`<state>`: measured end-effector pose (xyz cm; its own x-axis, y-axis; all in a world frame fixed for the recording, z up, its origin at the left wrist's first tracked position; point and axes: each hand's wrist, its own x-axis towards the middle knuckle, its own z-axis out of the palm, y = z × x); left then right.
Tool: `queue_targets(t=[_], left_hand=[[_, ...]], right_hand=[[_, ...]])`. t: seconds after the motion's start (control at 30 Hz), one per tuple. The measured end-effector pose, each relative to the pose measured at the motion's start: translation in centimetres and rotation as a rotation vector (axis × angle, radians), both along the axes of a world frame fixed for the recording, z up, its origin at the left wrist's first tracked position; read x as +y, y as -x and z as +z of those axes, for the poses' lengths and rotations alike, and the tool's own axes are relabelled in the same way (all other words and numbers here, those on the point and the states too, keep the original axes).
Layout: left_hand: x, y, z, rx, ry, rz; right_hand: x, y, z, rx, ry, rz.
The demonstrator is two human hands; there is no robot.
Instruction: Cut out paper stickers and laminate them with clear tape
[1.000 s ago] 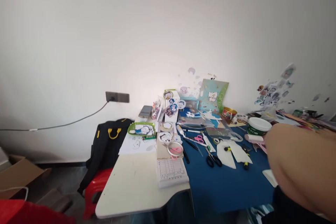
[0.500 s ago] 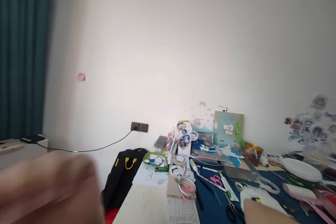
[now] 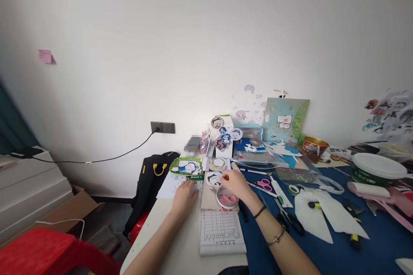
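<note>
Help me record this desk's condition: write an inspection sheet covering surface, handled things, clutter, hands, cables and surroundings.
Surface: pale tabletop, left; blue surface, right.
Things near the hands: printed paper, round cutout, ring with pink scissors partly inside its outline.
Clutter: green tray of paper cutouts, black-handled scissors, white-lidded tub.
Left hand: palm down, fingers extended, at the printed paper; contact unclear.
Right hand: fingers bent, beside the round cutout; grip unclear.
Cables: dark cable runs left from a socket; white cord by a cardboard box.
Surroundings: black backpack beside the pale tabletop, red plastic furniture at lower left, pink note on the wall.
</note>
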<state>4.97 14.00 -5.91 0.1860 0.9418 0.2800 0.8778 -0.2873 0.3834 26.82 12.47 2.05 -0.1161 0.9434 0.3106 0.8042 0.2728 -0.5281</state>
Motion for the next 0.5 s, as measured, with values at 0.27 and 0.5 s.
queue_targets(t=[0.27, 0.5], left_hand=[[-0.7, 0.2, -0.2, 0.068, 0.072, 0.012], [-1.1, 0.9, 0.2, 0.078, 0.122, 0.009]], right_hand=[[1.8, 0.5, -4.6, -0.171, 0.055, -0.143], [0.7, 0.4, -5.3, -0.237, 0.057, -0.098]])
